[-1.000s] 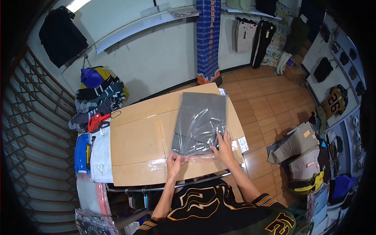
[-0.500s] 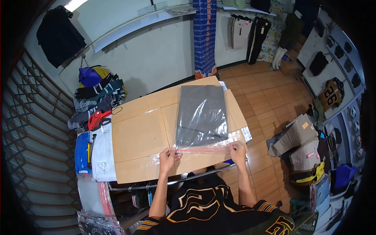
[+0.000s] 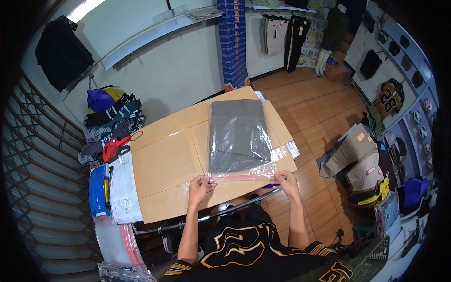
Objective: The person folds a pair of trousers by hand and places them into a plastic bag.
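Observation:
A clear plastic bag point(image 3: 242, 176) with a folded dark grey garment point(image 3: 237, 134) inside lies flat on the cardboard sheet point(image 3: 164, 160). A red strip runs along the bag's near edge. My left hand point(image 3: 201, 187) pinches the near left corner of the bag. At the near right corner, my right hand point(image 3: 285, 182) pinches the same edge between thumb and fingers. The edge is stretched straight between both hands.
Left of the cardboard are a red tool point(image 3: 114, 148), a yellow cutter point(image 3: 106, 192), a blue package point(image 3: 98, 188) and stacked clothes point(image 3: 112, 117). A metal rail point(image 3: 225, 211) runs below the near edge. Cardboard boxes point(image 3: 352, 157) stand at right.
The camera view has shifted slightly, moving most of the background left. Both hands still hold the bag's near corners, and the near edge looks a little smoother.

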### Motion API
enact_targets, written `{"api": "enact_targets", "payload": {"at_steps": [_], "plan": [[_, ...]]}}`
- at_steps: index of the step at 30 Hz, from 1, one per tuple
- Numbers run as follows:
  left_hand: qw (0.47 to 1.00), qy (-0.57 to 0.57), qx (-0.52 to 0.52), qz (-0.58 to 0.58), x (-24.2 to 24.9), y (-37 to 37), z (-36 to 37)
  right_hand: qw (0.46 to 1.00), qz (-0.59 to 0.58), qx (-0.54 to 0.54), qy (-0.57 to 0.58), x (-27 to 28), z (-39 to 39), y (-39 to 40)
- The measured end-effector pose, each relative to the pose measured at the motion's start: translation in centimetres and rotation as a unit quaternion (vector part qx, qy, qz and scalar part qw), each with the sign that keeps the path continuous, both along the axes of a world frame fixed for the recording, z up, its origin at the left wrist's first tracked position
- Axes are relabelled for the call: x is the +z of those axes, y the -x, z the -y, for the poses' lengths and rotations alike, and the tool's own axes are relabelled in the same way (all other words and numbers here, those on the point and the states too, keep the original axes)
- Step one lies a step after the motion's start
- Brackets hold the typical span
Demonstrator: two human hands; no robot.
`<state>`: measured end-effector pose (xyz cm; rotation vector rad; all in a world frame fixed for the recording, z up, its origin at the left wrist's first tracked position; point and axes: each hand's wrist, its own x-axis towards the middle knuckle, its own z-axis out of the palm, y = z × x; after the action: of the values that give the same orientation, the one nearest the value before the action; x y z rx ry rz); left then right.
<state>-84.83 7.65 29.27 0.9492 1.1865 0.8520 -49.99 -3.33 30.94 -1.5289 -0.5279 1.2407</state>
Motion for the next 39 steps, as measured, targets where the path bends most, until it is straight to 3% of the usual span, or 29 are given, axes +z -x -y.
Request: {"api": "enact_targets", "payload": {"at_steps": [22, 39], "plan": [[0.999, 0.020, -0.010, 0.027, -0.3, 1.0, -0.5, 0.998, 0.049, -0.019, 0.024, 0.9, -0.1, 2.1], [1.000, 0.003, -0.029, 0.009, 0.5, 0.6, -0.6, 0.999, 0.012, -0.045, 0.007, -0.1, -0.3, 3.3]]}}
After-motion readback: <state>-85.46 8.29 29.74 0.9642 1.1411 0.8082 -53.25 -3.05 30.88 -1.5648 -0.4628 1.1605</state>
